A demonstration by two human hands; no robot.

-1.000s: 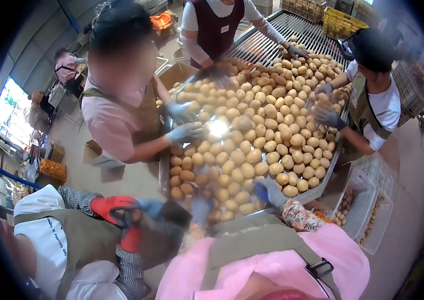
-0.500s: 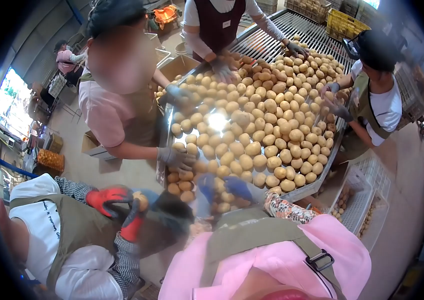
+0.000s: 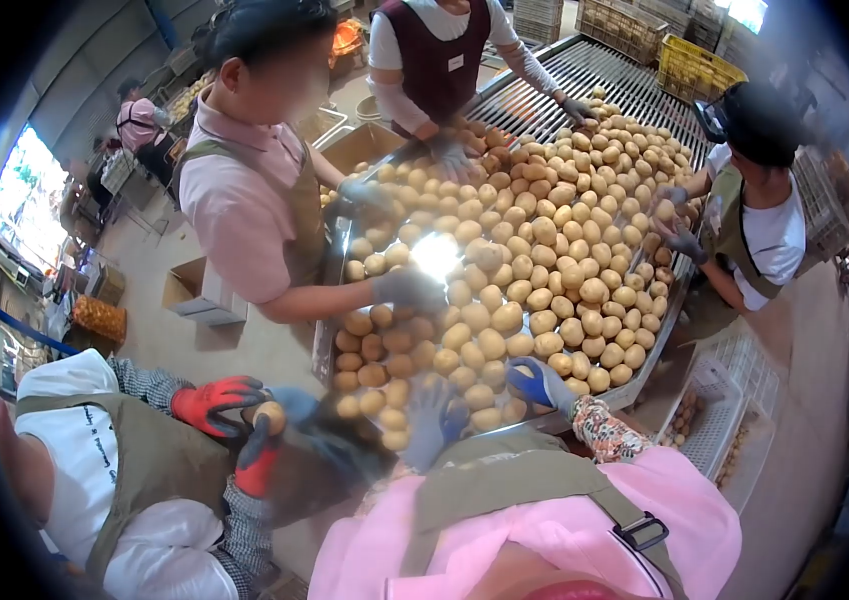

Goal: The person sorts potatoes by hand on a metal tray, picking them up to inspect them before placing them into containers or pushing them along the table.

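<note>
Moved apart: R hand (image 3: 537, 386) on fruit pile (image 3: 495, 343), L hand (image 3: 435, 420) at edge.

Potatoes (image 3: 505, 260) pack the counter (image 3: 545, 85) edge to edge, and only the bare rollers at its far end lie open. A co-worker's grey glove (image 3: 410, 290) reaches in over the left edge, and another's gloves (image 3: 683, 240) crowd the right edge. A red-gloved hand (image 3: 215, 400) blocks the near left corner. A white crate (image 3: 720, 405) stands just off the near right corner.

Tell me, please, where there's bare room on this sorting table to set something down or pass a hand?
Bare rollers at the far end, between the maroon-vested person and the yellow crate. Everywhere nearer, produce lies packed edge to edge.
</note>
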